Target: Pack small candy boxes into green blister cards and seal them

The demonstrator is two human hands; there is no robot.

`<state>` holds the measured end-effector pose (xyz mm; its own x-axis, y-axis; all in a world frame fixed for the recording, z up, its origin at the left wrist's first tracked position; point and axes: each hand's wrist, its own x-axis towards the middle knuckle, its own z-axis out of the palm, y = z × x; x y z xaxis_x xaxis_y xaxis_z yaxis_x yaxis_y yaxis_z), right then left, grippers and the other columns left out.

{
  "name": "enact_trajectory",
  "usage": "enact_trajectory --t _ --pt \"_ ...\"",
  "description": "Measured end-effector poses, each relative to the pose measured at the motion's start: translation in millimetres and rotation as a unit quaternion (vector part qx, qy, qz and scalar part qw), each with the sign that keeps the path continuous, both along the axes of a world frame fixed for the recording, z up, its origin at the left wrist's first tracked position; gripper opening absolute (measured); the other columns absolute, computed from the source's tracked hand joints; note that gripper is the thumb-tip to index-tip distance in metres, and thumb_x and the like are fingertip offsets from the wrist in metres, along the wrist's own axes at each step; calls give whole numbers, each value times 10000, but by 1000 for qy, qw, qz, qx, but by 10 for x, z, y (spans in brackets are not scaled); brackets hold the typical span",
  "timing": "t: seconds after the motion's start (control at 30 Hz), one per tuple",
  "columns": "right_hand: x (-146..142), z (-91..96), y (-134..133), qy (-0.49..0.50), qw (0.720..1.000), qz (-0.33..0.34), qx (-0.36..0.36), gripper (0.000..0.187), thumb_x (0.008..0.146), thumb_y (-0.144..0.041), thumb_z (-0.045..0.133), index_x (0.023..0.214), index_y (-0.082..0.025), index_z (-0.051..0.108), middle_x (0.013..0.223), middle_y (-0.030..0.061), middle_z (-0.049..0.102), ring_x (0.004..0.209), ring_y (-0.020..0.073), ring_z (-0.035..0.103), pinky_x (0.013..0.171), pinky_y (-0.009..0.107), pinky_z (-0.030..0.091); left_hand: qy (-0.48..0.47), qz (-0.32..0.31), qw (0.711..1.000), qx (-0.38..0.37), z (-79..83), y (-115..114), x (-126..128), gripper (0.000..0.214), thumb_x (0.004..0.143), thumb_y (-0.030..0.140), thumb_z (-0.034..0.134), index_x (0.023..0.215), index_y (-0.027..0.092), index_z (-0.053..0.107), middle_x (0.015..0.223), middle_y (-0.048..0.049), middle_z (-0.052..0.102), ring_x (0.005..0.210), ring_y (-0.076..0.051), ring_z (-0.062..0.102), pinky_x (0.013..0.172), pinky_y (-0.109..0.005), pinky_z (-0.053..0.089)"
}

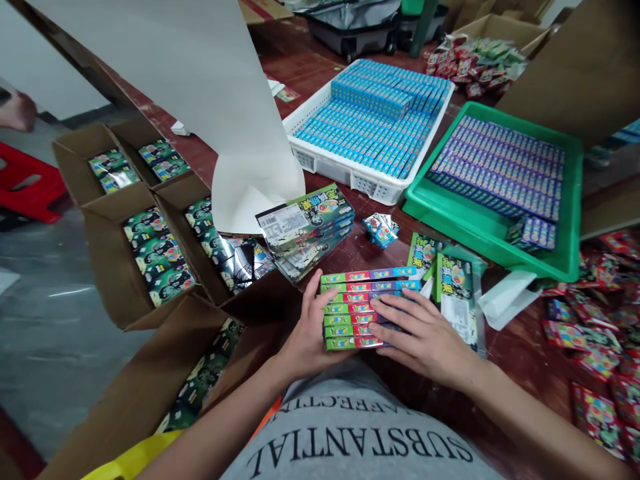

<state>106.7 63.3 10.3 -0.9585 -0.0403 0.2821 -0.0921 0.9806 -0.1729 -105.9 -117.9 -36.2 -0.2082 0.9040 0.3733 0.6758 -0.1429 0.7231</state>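
Close to my body, I hold a block of small colourful boxes (350, 310), lined up in several rows with red, green, blue and purple sides. My left hand (313, 333) is closed round the block's left end, its thumb along the edge. The fingers of my right hand (417, 330) lie across the right part of the rows and press on them; its thumb is hidden. Just beyond is a pile of flat green-and-black printed packs (315, 223). Small blue-and-white packets (381, 230) lie to its right. More green printed packs (456, 290) rest beside my right hand, one in clear plastic.
A white crate (357, 179) of blue boxes and a green tray (493, 233) of purple boxes stand on the dark red table. Loose red packets (595, 340) spread at right. Open cartons (105, 267) of printed packs stand at left. A large white sheet (195, 80) curves overhead.
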Motion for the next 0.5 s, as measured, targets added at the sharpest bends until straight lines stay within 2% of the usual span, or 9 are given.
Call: enact_trajectory --t 0.13,0.27,0.33,0.43,0.47,0.5 --pt "38 4 -13 8 1000 10 17 440 957 -289 687 1387 -262 593 1478 19 614 1417 227 503 1166 499 409 -9 -6 1000 -4 -6 -8 -8 1085 768 388 851 1581 211 155 1645 -239 125 1579 -441 -11 1217 -683 267" --pt "5 136 -5 -39 999 11 28 461 964 -323 668 1413 -280 573 1504 10 589 1465 229 444 1206 507 356 -41 -6 999 -25 -10 -41 -4 1079 758 382 859 1578 225 175 1681 -230 -16 1580 -445 2 1212 -666 296" --pt "-79 238 6 -80 996 -19 25 662 915 -459 702 1507 -260 482 1613 70 452 1537 298 317 1221 568 314 -58 -5 998 -37 -7 -54 -5 1082 750 371 866 1576 235 181 1688 -225 -61 1582 -441 13 1213 -655 300" --pt "-290 371 14 -137 986 -89 5 1214 699 -682 794 1636 -158 228 1718 200 114 1572 442 108 1221 665 249 -70 -5 996 -47 6 -55 -21 1095 747 364 867 1582 247 169 1690 -223 -63 1584 -436 17 1205 -650 315" --pt "-368 401 11 -154 983 -99 -1 1307 650 -693 807 1648 -139 170 1719 215 75 1567 463 101 1224 674 236 -70 -6 997 -45 7 -52 -26 1093 750 373 863 1583 244 166 1689 -227 -62 1583 -438 19 1199 -645 328" --pt "-442 420 6 -169 981 -96 -2 1316 642 -667 804 1653 -141 145 1717 213 102 1560 465 139 1226 672 235 -66 -8 997 -37 3 -49 -27 1095 754 390 858 1585 237 163 1687 -233 -47 1582 -441 21 1195 -642 337"
